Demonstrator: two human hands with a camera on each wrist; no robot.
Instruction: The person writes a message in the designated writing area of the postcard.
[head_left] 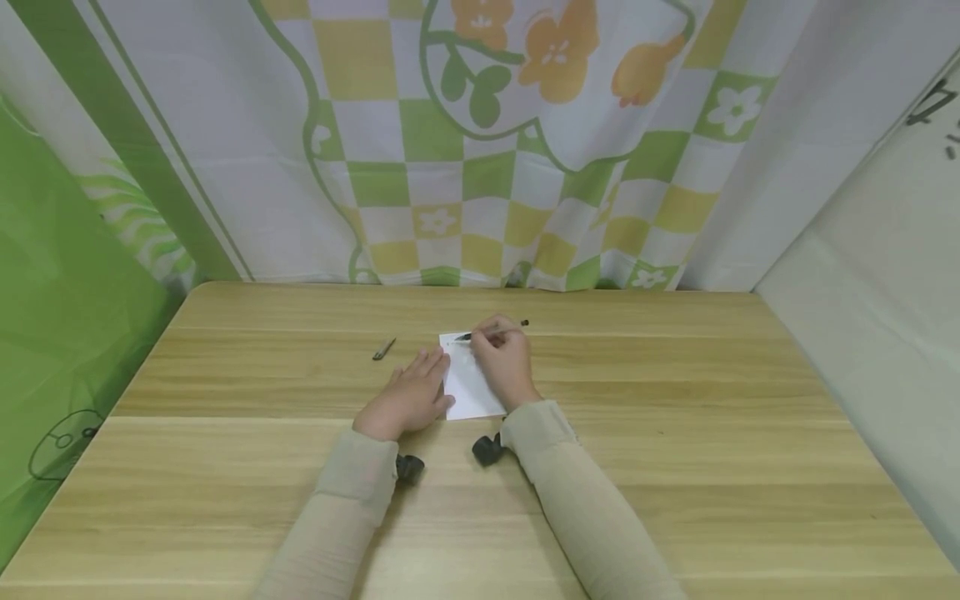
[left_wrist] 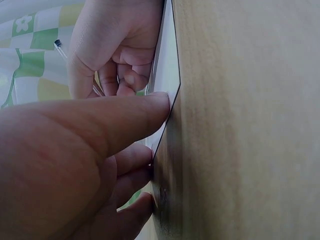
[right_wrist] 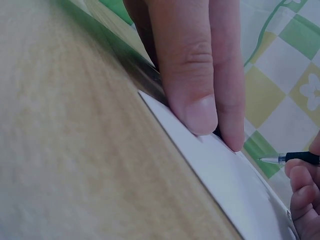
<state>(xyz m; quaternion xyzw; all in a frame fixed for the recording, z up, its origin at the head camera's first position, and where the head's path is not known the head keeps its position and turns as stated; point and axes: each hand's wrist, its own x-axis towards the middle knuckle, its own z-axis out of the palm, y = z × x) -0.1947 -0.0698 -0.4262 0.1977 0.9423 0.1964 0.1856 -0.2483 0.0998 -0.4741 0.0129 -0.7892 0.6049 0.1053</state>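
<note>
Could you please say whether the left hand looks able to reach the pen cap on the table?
Probably yes: the left hand lies close by, with only bare tabletop visible between it and the pen cap, though it would likely have to leave the paper first.

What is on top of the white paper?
The left hand rests its thumb on the paper; the right hand holds a pen over it. Paper beneath is hidden.
</note>
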